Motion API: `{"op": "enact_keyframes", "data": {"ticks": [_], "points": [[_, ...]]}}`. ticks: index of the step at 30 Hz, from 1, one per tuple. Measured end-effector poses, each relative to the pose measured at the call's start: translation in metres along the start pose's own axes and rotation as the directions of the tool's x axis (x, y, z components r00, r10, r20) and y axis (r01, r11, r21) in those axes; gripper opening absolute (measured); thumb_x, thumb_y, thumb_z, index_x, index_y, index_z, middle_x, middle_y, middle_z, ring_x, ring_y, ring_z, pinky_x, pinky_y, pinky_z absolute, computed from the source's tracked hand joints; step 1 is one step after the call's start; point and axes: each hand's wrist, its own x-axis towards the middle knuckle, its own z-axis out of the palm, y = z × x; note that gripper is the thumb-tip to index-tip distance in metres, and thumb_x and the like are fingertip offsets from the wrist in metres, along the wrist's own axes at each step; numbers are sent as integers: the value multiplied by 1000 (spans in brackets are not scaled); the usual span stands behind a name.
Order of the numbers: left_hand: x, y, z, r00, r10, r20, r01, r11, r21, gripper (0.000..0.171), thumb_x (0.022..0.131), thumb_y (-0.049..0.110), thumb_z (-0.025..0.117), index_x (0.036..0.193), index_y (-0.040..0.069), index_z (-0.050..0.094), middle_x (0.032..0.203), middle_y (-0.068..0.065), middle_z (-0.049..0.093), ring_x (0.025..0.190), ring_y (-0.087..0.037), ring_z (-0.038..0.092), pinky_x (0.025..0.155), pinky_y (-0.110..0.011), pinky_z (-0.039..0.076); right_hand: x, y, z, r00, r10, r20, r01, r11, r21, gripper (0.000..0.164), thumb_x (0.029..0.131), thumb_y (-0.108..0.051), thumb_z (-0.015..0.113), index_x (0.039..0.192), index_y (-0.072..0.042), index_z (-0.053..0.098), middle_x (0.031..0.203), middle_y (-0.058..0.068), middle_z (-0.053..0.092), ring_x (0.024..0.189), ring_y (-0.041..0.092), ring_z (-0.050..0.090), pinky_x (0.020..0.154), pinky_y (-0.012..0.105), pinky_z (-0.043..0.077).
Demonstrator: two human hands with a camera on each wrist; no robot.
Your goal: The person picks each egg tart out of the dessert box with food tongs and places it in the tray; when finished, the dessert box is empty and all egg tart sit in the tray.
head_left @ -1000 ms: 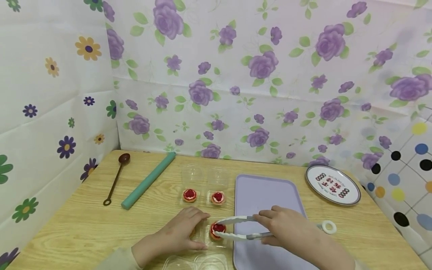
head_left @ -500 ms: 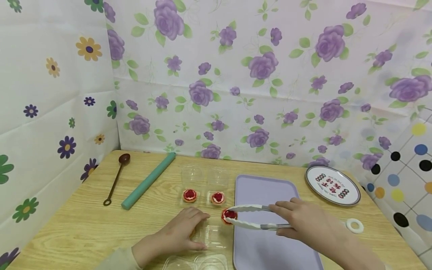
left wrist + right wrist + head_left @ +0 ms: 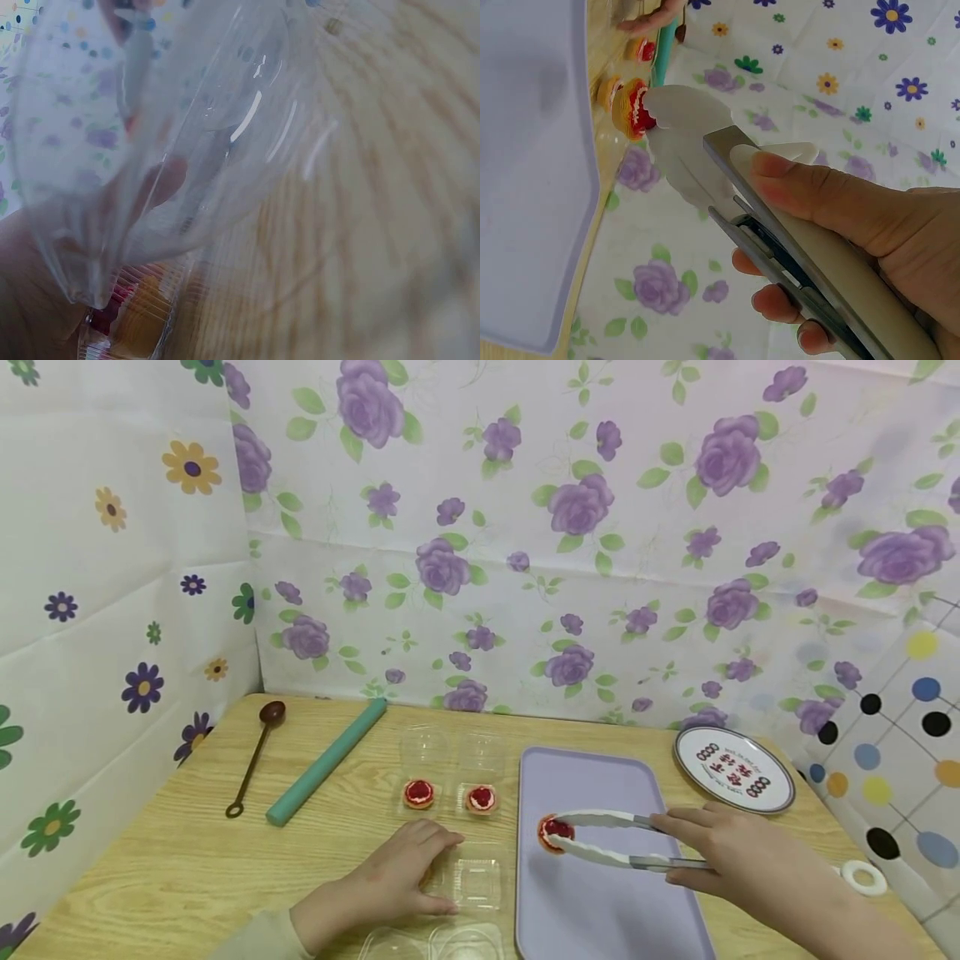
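Plainly, the red-topped tart [image 3: 552, 832] is in the tongs [image 3: 648, 862], over the left part of the lilac tray [image 3: 600, 785] and seemingly lifted off its surface. The right hand [image 3: 723, 852] grips the tongs well back from the tips, its thumb along one arm and fingers round the other; the left hand [image 3: 393, 872] holds the clear box [image 3: 477, 883], its fingers at the far side and its thumb at the near one. The tart looks small and light, so weight should be no trouble; the risk lies in the topping, which seems glossy and probably slick — a soft layer over pale filling that would smear if nipped. The best hold looks to be low on the golden crust, on opposite sides, with just enough squeeze to stop it turning; the crust seems firm but may crumble under a hard pinch. In the head view the tips reach over the red top, so a light touch matters. The box looks thin and springy — easily shifted and easily dented — and is best held by its rim, away from another tart [image 3: 142, 319] seen through the ribbed plastic
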Motion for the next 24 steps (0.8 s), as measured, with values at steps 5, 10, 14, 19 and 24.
{"op": "enact_keyframes", "data": {"ticks": [5,10,14,19,24], "points": [[-1,0,0,1000,1,-10,-1,1000,1,73,74,50,77,131,11,53,123,2,59,118,-17,51,105,-40,42,-12,12,5,996,75,42,-76,997,20,56,76,-47,73,125,-22,64,118,0,67,94,20,68,70,34,56],[0,1,1,1000,-6,-13,6,1000,-6,73,74,49,78,132,11,53,123,2,58,118,-16,51,106,-39,41,-24,23,12,985,142,97,-147,988,50,55,75,-47,74,122,-22,65,117,-1,68,94,21,68,73,38,56],[0,1,1,1000,-16,-3,16,1000,-12,73,74,49,78,132,12,53,123,3,58,118,-16,50,106,-39,41,-31,32,17,955,223,195,-244,966,91,56,75,-53,72,121,-23,65,115,-3,68,96,22,67,74,40,56],[0,2,0,1000,-18,4,18,1000,-7,73,74,49,78,132,11,53,123,3,58,118,-16,50,106,-39,41,-41,41,25,909,296,293,-330,941,74,59,73,-63,66,121,-29,63,102,-14,67,81,5,60,63,28,50],[1,2,-1,1000,-15,6,15,1000,-2,73,75,49,77,132,12,53,123,3,58,117,-15,50,106,-39,41,-49,50,31,922,246,299,-283,955,89,59,76,-61,65,121,-23,65,101,-12,68,76,4,60,59,25,48]]}}
